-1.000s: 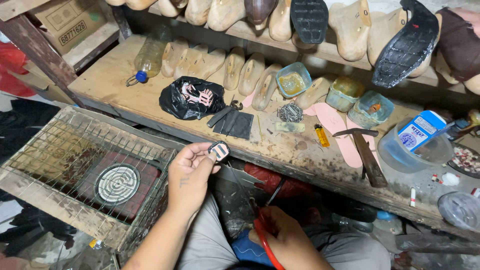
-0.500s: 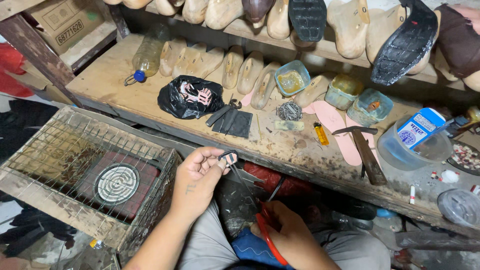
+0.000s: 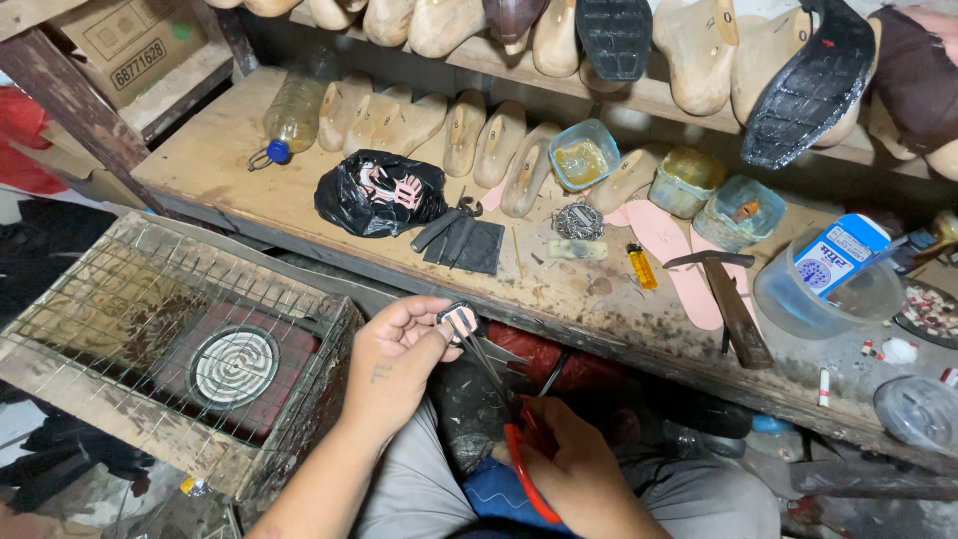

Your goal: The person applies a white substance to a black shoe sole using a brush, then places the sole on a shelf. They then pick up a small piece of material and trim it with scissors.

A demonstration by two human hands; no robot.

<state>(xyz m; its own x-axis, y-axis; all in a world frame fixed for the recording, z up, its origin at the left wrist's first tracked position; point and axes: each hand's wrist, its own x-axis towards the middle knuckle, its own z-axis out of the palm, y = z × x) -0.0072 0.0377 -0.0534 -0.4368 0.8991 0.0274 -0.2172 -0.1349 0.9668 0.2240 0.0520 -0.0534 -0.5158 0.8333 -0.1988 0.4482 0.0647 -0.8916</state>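
Note:
My left hand [image 3: 397, 361] pinches a small pale piece with a dark edge [image 3: 460, 319] just below the front edge of the wooden workbench [image 3: 230, 170]. My right hand [image 3: 574, 469] grips red-handled scissors [image 3: 519, 439], whose thin blades [image 3: 481, 361] reach up to the small piece and touch it. Both hands hover over my lap, above a dark shoe part that is mostly hidden.
A wire cage over a round electric heater coil [image 3: 232, 365] stands at my left. On the bench lie a black plastic bag [image 3: 381, 192], dark leather pieces [image 3: 467, 243], wooden shoe lasts [image 3: 465, 130], pink insoles [image 3: 675, 250], a hammer [image 3: 730, 297], glue tubs [image 3: 585, 155], a bottle [image 3: 295, 105].
My left hand has brought the small piece lower and to the right, towards the scissors. The scissor blades have risen to meet it.

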